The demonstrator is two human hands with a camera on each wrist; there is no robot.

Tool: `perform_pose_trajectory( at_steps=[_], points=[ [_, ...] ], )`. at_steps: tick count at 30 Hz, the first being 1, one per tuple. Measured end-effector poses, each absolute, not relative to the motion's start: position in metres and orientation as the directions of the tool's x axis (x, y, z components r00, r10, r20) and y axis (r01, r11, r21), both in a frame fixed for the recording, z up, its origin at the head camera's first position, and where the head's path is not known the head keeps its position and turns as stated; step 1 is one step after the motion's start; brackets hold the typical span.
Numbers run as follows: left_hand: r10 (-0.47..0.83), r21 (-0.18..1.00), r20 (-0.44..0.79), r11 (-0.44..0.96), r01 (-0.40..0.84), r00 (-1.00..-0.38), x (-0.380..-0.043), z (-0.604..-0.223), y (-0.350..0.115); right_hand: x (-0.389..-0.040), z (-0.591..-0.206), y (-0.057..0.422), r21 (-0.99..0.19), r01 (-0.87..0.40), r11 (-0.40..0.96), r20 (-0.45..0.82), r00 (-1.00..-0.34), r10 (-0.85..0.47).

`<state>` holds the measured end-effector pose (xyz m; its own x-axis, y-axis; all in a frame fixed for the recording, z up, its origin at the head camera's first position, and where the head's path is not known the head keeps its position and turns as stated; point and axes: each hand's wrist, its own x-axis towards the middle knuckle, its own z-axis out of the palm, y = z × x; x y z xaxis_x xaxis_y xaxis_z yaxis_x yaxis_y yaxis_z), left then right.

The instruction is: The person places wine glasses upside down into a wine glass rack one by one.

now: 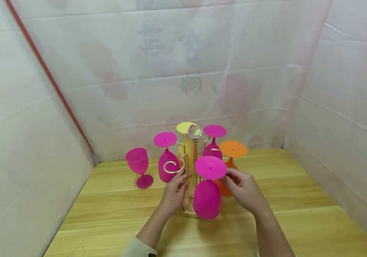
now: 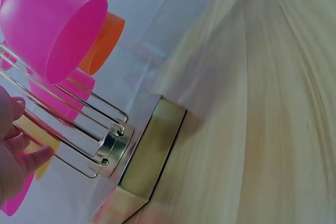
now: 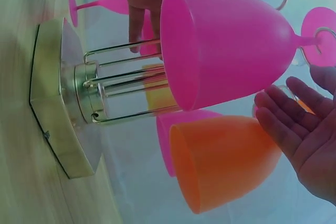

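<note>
A gold wire goblet rack (image 1: 195,150) with a clear faceted knob stands on the table. My left hand (image 1: 174,192) grips its upright wires, fingers curled around them in the left wrist view. At the front, a pink goblet (image 1: 207,200) hangs upside down. My right hand (image 1: 246,187) pinches the edge of its foot, the other fingers loosely extended beside the bowl in the right wrist view. Also upside down on the rack are an orange goblet (image 1: 233,149), a yellow goblet (image 1: 184,127) and two more pink goblets, one left (image 1: 168,162) and one behind (image 1: 214,131).
Left of the rack, another pink goblet (image 1: 137,162) stands upright on the wood-grain table (image 1: 112,221). A bare curled hook (image 1: 170,167) sticks out at the rack's front left. Pale cloth walls (image 1: 183,53) enclose the table at the back and sides.
</note>
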<state>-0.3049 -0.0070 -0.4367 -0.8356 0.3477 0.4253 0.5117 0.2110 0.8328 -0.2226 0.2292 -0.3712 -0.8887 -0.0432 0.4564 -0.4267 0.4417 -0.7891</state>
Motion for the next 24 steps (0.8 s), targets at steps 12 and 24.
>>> perform_pose_trajectory(
  at_steps=[12,24],
  points=[
    [0.416,0.836,0.396,0.205,0.509,-0.818,-0.3111,-0.433,-0.0084,-0.221,-0.3713,0.2336,-0.787,-0.414,0.458,0.46,-0.888,-0.013],
    [0.386,0.83,0.461,0.131,0.542,-0.799,-0.3127,-0.441,0.0,-0.2219,-0.3717,0.2375,-0.783,-0.413,0.466,0.465,-0.885,-0.004]
  ],
)
